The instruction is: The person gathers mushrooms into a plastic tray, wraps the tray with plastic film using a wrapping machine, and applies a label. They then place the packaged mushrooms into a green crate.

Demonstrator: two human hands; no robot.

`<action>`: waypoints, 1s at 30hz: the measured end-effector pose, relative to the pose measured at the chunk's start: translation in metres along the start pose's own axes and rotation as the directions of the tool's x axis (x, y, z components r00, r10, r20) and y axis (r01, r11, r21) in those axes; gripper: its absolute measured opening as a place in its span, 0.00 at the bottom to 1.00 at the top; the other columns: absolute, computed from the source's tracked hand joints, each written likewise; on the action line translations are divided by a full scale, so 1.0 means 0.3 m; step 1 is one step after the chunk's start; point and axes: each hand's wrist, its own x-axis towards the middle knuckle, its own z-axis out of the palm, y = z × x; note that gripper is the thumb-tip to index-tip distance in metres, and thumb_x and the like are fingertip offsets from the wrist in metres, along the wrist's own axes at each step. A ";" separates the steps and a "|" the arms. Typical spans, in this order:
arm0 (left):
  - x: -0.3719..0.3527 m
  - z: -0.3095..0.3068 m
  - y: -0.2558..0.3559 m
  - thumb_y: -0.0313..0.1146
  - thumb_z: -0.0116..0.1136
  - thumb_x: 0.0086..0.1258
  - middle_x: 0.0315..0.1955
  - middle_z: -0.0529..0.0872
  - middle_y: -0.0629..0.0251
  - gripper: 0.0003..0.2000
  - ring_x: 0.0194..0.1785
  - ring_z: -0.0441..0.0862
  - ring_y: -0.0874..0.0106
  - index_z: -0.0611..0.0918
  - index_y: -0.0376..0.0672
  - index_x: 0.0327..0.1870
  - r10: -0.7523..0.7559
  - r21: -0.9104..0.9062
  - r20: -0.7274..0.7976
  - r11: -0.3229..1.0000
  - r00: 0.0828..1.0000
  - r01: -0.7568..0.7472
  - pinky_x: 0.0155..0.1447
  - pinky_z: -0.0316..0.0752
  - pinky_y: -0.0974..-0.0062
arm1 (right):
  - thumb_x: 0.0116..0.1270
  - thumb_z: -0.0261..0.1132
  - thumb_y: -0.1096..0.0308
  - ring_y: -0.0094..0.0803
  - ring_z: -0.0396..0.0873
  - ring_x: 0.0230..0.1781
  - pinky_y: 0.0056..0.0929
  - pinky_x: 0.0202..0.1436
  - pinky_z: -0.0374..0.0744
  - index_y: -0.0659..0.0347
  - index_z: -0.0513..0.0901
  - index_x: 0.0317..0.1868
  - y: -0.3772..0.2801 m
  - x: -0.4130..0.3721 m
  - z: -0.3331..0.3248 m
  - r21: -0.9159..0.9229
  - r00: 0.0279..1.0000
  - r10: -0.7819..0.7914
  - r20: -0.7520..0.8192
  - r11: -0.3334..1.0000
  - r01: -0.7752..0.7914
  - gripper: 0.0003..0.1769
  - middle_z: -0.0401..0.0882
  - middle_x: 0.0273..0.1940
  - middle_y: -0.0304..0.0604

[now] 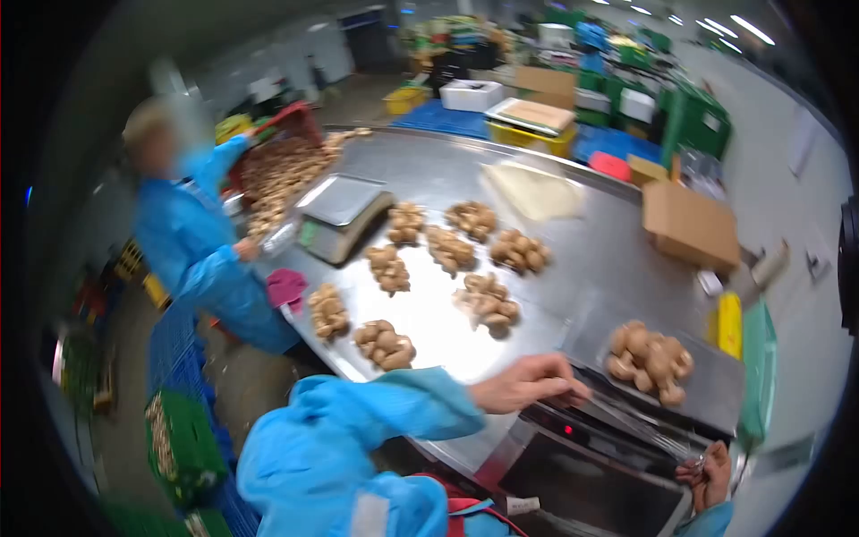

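My left hand point(530, 383) reaches across the table's front edge, its fingers curled together at one end of a strip of clear plastic film point(640, 428). At the lower right, my right hand point(711, 476) is closed on the film's other end. The film stretches between them above a dark flat wrapping machine point(595, 479) with a small red light. Just beyond the film, a cluster of brown mushrooms point(651, 360) sits on the metal surface, touched by neither hand. More mushroom clusters point(488, 302) lie in loose groups on the steel table point(599, 242).
A weighing scale point(343, 201) stands at the table's left. Beside it, a co-worker in a blue gown point(210, 259) holds a red crate point(300, 130) tipped over a mushroom pile point(286, 174). A cardboard box point(689, 224) and a yellow item point(729, 324) are at right.
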 end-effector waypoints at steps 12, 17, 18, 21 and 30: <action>0.709 -0.277 0.065 0.14 0.49 0.54 0.67 0.62 0.52 0.33 0.62 0.70 0.51 0.67 0.48 0.65 0.069 0.862 0.490 -0.183 0.869 -0.472 0.61 0.73 0.65 | 0.59 0.53 0.84 0.46 0.66 0.64 0.37 0.67 0.66 0.56 0.68 0.62 -0.153 0.643 0.071 -0.693 0.598 -0.352 0.720 -0.338 0.636 0.29 0.66 0.63 0.56; 0.717 -0.352 -0.139 0.24 0.52 0.59 0.68 0.59 0.52 0.30 0.65 0.65 0.51 0.65 0.48 0.66 -0.040 0.912 0.399 -0.089 0.916 -0.401 0.67 0.65 0.62 | 0.61 0.53 0.75 0.49 0.59 0.68 0.40 0.70 0.61 0.56 0.70 0.62 -0.029 0.698 0.025 -0.735 0.702 -0.222 0.677 -0.271 0.622 0.27 0.62 0.66 0.54; 0.708 -0.345 -0.170 0.27 0.52 0.62 0.69 0.59 0.52 0.27 0.65 0.65 0.51 0.66 0.47 0.66 -0.007 0.922 0.384 -0.055 0.923 -0.384 0.68 0.63 0.61 | 0.61 0.53 0.75 0.49 0.59 0.68 0.40 0.70 0.61 0.56 0.70 0.62 -0.009 0.690 0.038 -0.730 0.702 -0.208 0.681 -0.270 0.628 0.27 0.62 0.66 0.54; 0.675 -0.333 -0.234 0.37 0.50 0.70 0.68 0.59 0.51 0.23 0.66 0.64 0.50 0.67 0.45 0.65 0.047 0.947 0.320 -0.004 0.946 -0.320 0.69 0.60 0.60 | 0.63 0.53 0.72 0.49 0.59 0.68 0.39 0.71 0.58 0.57 0.70 0.62 0.055 0.652 0.068 -0.825 0.802 -0.211 0.559 -0.041 0.564 0.25 0.61 0.67 0.54; 0.353 0.002 -0.129 0.36 0.44 0.74 0.40 0.82 0.61 0.15 0.40 0.81 0.71 0.77 0.35 0.50 -0.513 -0.103 -0.222 0.858 0.829 0.503 0.44 0.79 0.73 | 0.68 0.56 0.63 0.26 0.77 0.42 0.26 0.45 0.76 0.68 0.79 0.48 -0.028 0.270 0.196 -0.112 0.982 0.182 0.054 0.978 -0.175 0.17 0.80 0.41 0.40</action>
